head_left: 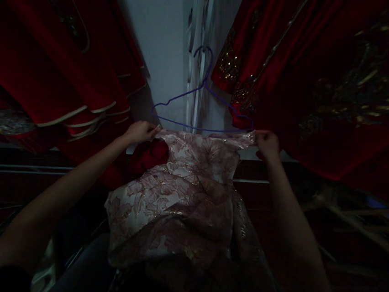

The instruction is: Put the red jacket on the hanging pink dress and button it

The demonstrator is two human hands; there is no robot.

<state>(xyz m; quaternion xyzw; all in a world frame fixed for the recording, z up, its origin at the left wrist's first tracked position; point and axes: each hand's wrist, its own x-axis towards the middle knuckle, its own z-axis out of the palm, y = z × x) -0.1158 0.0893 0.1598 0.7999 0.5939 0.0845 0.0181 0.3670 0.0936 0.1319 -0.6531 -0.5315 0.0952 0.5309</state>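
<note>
Between my two hands a pale pink floral garment (190,187) with a metallic sheen is stretched by its upper edge, the rest draping down toward my lap. My left hand (142,132) pinches the upper left corner. At the upper right corner, my right hand (266,144) grips the fabric with curled fingers. Just above that edge hangs a thin purple clothes hanger (205,86), its hook up at a pale vertical fitting. Whether the hanger touches the garment I cannot tell. The garment's lower part fades into shadow.
Red garments with pale trim (60,69) hang at the left. Red garments with gold sequins (323,94) hang at the right, close to my right hand. A pale door or wall panel (154,27) stands behind. Wooden bars (355,221) show dimly at lower right.
</note>
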